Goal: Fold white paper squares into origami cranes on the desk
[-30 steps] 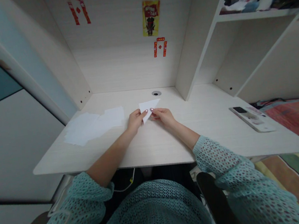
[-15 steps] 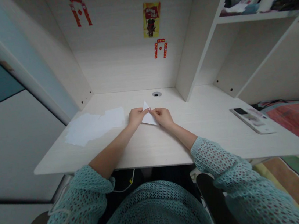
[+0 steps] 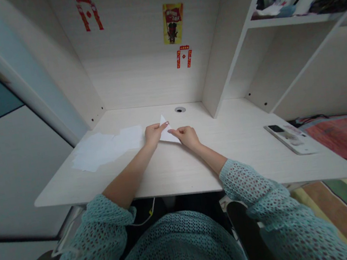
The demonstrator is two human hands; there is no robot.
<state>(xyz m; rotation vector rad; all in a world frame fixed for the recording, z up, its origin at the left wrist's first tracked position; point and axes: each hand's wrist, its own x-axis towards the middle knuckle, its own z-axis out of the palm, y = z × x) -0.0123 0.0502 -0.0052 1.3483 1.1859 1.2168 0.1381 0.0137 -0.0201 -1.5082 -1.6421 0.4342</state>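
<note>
Scene: A person in a teal knit top sits at a pale wooden desk (image 3: 172, 169) set into an alcove and works a white paper triangle (image 3: 165, 135) with both hands.
Paper: It sits at mid-desk between the two hands. Its point is tipped up toward the back wall and its lower edge is close to the desktop.
Left hand (image 3: 153, 133): Thumb and forefinger pinch the triangle's upper left edge near the tip, and the other fingers are curled in.
Right hand (image 3: 187, 135): The fingers are drawn together and nip the lower right edge. The thumb's exact place cannot be told.
Doing it well: A clean fold likely depends on keeping the edges matched while one hand anchors the sheet. The other hand should press outward from the middle, flat on the desk rather than in the air.
Nearby: Loose white sheets (image 3: 105, 147) lie just left of the hands. A remote-like handset (image 3: 289, 137) lies well apart at the right. A cable hole (image 3: 179, 109) sits behind the hands, and red and yellow stickers (image 3: 173, 22) mark the back wall.
</note>
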